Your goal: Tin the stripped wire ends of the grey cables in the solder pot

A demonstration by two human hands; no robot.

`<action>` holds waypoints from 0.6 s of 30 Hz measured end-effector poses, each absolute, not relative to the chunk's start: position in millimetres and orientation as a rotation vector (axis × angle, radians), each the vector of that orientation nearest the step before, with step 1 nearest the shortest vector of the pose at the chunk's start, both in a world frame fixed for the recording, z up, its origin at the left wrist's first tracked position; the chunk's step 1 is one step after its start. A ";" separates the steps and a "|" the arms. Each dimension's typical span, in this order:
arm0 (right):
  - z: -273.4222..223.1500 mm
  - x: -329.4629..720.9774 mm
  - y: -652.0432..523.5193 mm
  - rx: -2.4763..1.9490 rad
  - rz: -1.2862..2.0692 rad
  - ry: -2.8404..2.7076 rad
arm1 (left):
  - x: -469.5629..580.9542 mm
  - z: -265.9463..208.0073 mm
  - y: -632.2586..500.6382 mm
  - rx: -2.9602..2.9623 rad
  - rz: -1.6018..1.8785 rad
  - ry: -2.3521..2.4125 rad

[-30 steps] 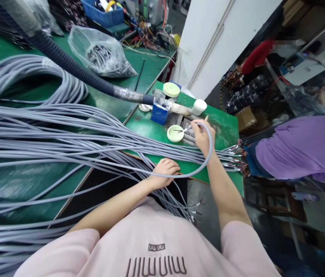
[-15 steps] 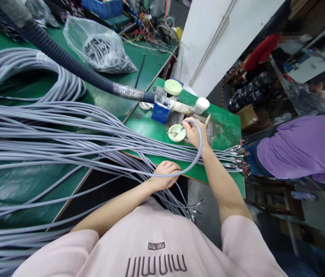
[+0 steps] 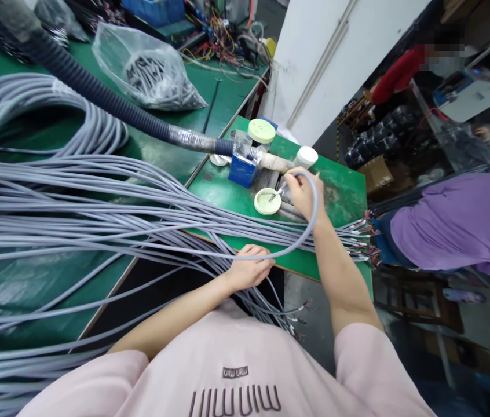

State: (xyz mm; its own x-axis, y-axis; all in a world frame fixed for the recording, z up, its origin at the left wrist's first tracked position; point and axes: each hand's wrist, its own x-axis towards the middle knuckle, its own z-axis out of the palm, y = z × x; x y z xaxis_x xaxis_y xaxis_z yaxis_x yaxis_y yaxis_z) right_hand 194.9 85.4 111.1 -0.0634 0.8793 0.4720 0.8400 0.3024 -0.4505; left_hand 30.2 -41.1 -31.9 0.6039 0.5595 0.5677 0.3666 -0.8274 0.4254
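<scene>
Two hands (image 3: 303,194) (image 3: 249,267) grip grey cable (image 3: 301,234) over green bench (image 3: 340,197); workshop cluttered.

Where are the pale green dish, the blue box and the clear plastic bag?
pale green dish (image 3: 267,201), head view, middle of its flat inside.
blue box (image 3: 241,169), head view, front face.
clear plastic bag (image 3: 149,72), head view, bulging middle.

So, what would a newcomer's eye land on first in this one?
The mass of grey cables sweeping across the green bench from the left. Next, the right hand holding one looped cable's end beside a small pale green dish, while the left hand grips the same cable at the bench's near edge. A black corrugated hose slants in from top left.
</scene>
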 end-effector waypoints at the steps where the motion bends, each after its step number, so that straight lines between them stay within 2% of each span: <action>1: 116.8 200.7 86.0 -1.535 0.051 -1.861 | 30.4 -32.5 -41.2 2.561 1.057 0.751; 6: 130.4 238.4 95.9 -1.578 -0.050 -1.794 | 30.1 -31.5 -40.8 2.543 1.069 0.730; 18: 91.0 281.6 126.6 -1.632 0.005 -1.779 | 30.7 -27.6 -40.0 2.506 1.090 0.723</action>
